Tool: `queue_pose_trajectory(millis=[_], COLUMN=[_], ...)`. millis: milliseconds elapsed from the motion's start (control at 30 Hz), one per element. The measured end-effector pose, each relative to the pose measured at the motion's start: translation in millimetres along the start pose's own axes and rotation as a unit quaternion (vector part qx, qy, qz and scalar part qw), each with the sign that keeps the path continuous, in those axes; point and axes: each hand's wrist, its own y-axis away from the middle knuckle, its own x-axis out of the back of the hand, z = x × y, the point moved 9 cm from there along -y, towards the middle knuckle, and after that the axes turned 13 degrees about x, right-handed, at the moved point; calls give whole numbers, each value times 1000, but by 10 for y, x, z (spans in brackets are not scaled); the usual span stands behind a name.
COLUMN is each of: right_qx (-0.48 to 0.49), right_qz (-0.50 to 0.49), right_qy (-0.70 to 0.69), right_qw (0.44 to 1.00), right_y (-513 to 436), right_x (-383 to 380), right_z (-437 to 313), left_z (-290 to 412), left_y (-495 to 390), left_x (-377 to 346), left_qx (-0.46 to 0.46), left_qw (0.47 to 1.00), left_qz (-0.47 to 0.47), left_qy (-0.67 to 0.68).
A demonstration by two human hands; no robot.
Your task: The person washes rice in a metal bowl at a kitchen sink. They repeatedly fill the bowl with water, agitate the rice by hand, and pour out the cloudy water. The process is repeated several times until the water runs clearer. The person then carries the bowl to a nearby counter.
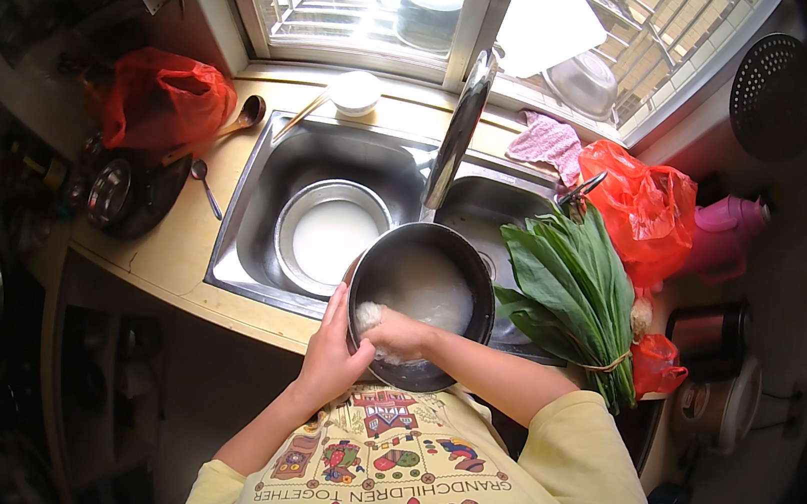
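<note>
A dark cooking pot (485, 292) is tilted over the front edge of the double sink, close to my body. My left hand (329, 364) holds its left side, with the thumb at the rim. Inside the pot, my right hand (401, 335) grips a pale fibrous scrubber (368, 316) against the near left wall. Cloudy whitish liquid (437, 286) covers part of the pot's bottom. Left of the pot, a round metal basin (284, 237) with milky liquid (334, 236) stands in the left sink bowl (261, 182).
A tall faucet (460, 130) rises behind the pot. Tied green leaves (573, 288) overhang the right sink bowl. Red plastic bags (636, 205) and a pink jug (727, 231) stand to the right. A white bowl (354, 92), chopsticks (301, 117), a ladle (250, 112) and a spoon (207, 186) lie around the left bowl.
</note>
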Motion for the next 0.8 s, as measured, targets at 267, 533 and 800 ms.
queue_pose_trajectory(millis=[267,533,800], right_qx=[47,-117,-142], right_qz=[63,22,25], right_qy=[567,632,196], right_qw=[820,766,970], right_y=[-266,-161,402], right_x=[551,1560,815], right_z=[-682,-168,96], left_z=[56,130,138], left_y=[14,42,17], left_x=[-24,1,-21], left_qx=[61,68,9], left_qw=[996,995,1000], left_qz=[-36,-42,-10], left_qy=[54,60,21])
